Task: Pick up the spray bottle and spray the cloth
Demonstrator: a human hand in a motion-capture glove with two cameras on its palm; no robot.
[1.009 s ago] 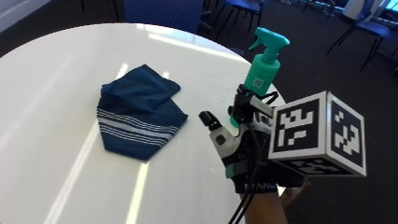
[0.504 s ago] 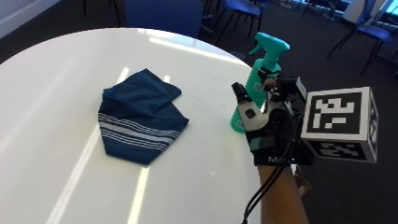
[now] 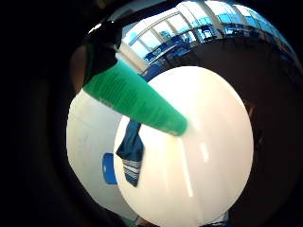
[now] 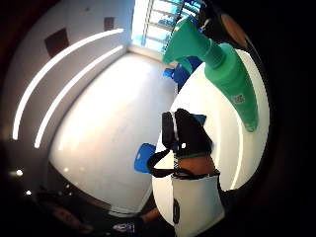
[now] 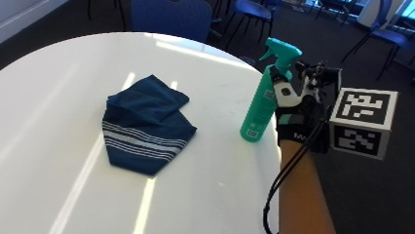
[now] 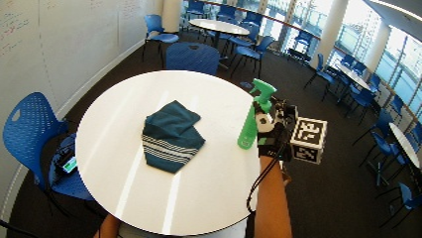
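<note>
Grip (image 5: 295, 114) contact w/ spray bottle (image 5: 262, 105) hidden; can't tell.

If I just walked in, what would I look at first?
Probably the tall green spray bottle standing upright near the edge of the round white table, with the black-gloved right hand right beside it. Next you'd spot the dark blue cloth with white stripes, lying crumpled near the middle of the table, apart from the bottle.
</note>
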